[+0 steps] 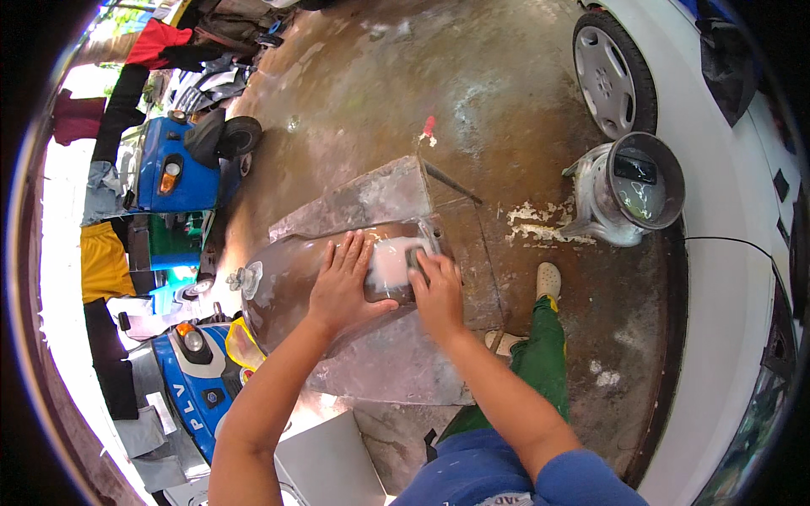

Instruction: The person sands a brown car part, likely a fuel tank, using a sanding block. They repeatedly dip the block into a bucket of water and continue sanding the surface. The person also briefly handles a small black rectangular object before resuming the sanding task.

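Head view looks straight down on a brown metal tank (287, 291) lying on a grey metal stand (380, 202) over the wet concrete floor (506, 101). I have my left hand (342, 282) spread flat, fingers wide, on the tank's top, steadying it. My right hand (437, 291) is closed narrow on a small dark sanding block (416, 258), pressed to a whitish filler patch (390, 261) that sits between both hands. The tank's long axis runs left to right, its cap (245, 278) at the far left end, so the patch lies just ahead of my right hand, which is nearer to it. A white machine with a round drum (633, 190) stands well apart to the right, beside a car wheel (612, 72).
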